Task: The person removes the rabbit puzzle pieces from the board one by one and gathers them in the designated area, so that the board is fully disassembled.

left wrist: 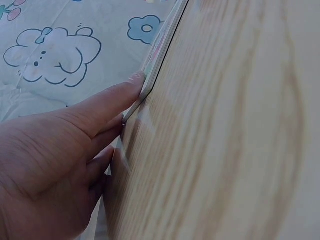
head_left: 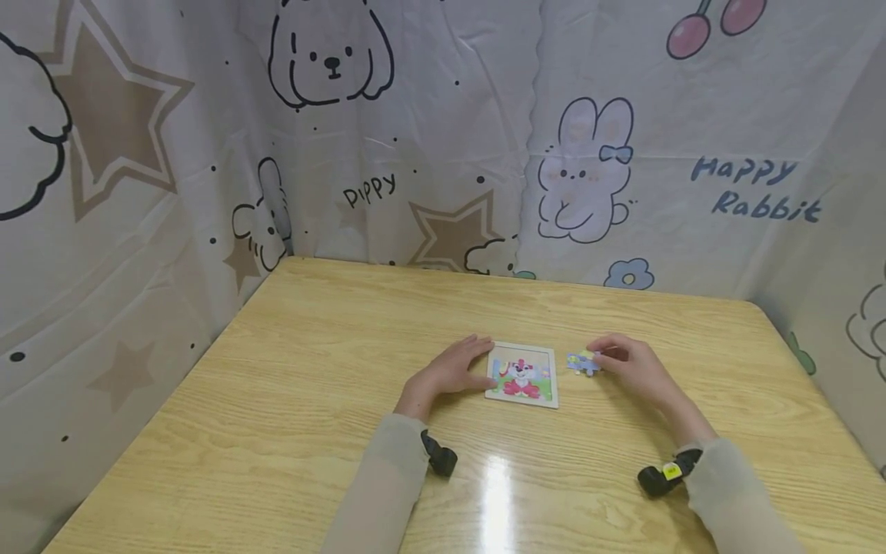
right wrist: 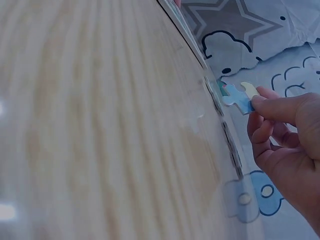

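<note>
- Your right hand [head_left: 633, 373] is pinching a light-blue puzzle piece [right wrist: 236, 96] between thumb and fingertip, nearly closed around it; the piece is tilting rather than lying flat.
- Your left hand [head_left: 453, 365] is resting with fingers spread at the left side of the puzzle tray [head_left: 554, 378], thumb touching the rim, seemingly steadying it rather than gripping.
- That tray is lying flat on the bench [head_left: 332, 369], between your two hands.
- Inside its rim a pink-and-white animal picture [head_left: 521, 377] is showing whole; seams are too small to make out, so you cannot tell whether fitted pieces or a printed base are forming it.
- Just right of the tray, by your right fingertips, loose pieces [head_left: 574, 360] are lying close together; their number is not showing clearly.
- Judging by this, the work is standing unfinished: the pinched piece and its neighbours are waiting outside the tray.
- Beyond the bench, a printed curtain [head_left: 443, 131] is hanging.
</note>
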Action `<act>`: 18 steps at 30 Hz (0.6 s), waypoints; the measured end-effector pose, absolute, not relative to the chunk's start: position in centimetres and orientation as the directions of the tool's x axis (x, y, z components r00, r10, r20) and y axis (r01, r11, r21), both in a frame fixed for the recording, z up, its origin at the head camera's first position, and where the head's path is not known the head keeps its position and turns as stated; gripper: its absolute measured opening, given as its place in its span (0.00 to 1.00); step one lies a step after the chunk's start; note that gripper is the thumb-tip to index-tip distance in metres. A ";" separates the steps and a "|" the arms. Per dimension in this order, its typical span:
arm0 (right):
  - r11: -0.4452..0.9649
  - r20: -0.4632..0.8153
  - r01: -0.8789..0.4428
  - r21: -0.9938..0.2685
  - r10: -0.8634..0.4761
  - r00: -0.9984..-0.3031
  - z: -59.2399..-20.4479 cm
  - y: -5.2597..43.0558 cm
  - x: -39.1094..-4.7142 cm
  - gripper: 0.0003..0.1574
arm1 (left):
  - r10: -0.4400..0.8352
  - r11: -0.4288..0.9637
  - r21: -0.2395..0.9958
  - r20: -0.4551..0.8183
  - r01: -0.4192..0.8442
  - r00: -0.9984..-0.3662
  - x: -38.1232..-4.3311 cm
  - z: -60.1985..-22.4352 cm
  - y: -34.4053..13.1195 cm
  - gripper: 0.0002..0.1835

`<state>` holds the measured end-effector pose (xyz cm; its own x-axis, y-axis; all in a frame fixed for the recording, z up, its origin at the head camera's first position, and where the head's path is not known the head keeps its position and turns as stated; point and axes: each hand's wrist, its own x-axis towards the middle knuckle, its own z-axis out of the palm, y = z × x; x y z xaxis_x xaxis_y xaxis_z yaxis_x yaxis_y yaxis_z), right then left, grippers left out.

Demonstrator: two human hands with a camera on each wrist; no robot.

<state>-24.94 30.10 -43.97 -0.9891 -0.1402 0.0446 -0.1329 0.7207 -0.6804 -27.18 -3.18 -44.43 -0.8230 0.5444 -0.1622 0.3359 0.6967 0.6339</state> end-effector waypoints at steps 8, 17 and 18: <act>0.733 0.032 -0.103 -0.672 -0.111 -0.993 -43.9 31.8 -24.3 0.16 | 0.543 0.695 0.637 -0.160 0.334 -0.824 -27.0 -44.4 -3.3 0.40; 0.735 0.055 -0.115 -0.668 -0.105 -0.993 -43.8 33.6 -23.8 0.18 | 0.544 0.692 0.640 -0.158 0.334 -0.824 -27.1 -44.4 -3.2 0.40; 0.735 0.058 -0.117 -0.668 -0.105 -0.993 -43.9 33.8 -23.8 0.18 | 0.544 0.691 0.640 -0.157 0.334 -0.824 -27.1 -44.4 -3.2 0.40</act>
<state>-23.77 33.84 -43.85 -0.9927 -0.1054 0.0584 -0.1173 0.7349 -0.6679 -27.11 -3.21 -44.39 -0.8241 0.5442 -0.1573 0.3344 0.6914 0.6404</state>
